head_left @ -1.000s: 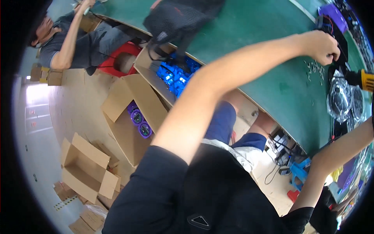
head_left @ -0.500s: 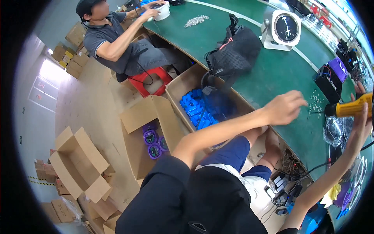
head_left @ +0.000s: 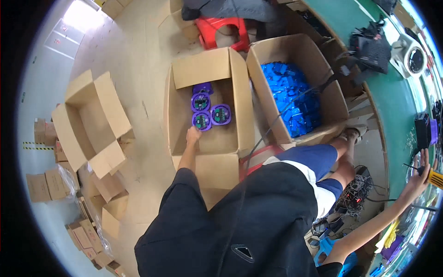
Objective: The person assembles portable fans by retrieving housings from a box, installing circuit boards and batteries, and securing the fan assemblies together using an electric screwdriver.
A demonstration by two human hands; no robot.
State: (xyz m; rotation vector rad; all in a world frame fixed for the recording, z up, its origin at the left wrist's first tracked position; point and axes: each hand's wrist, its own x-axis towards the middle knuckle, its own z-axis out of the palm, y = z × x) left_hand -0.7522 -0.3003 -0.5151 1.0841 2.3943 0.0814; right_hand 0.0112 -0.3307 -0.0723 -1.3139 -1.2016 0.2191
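Note:
My left hand (head_left: 194, 135) is down in an open cardboard box (head_left: 245, 106), its fingers closed at the near rim of a purple round housing (head_left: 201, 121) with a green circuit board inside. Beside it lie another purple housing (head_left: 221, 114) and, behind, one more (head_left: 200, 102). A further purple piece (head_left: 202, 88) is partly tucked under the box flap. At the far right, my right hand (head_left: 419, 179) holds a yellow electric screwdriver (head_left: 435, 178), some fingers stretched out; its dark bit points left over the green workbench (head_left: 392, 104).
A larger carton (head_left: 330, 99) of blue parts (head_left: 290, 99) stands right of the box. An open carton (head_left: 94, 122) sits on the left floor. A red stool (head_left: 224, 33) is beyond. A black bag (head_left: 370, 51) and white round device (head_left: 408, 57) rest on the bench.
My left hand has swung from over the bench down left into the box with purple housings. The view has turned left and down. My right hand still has the screwdriver.

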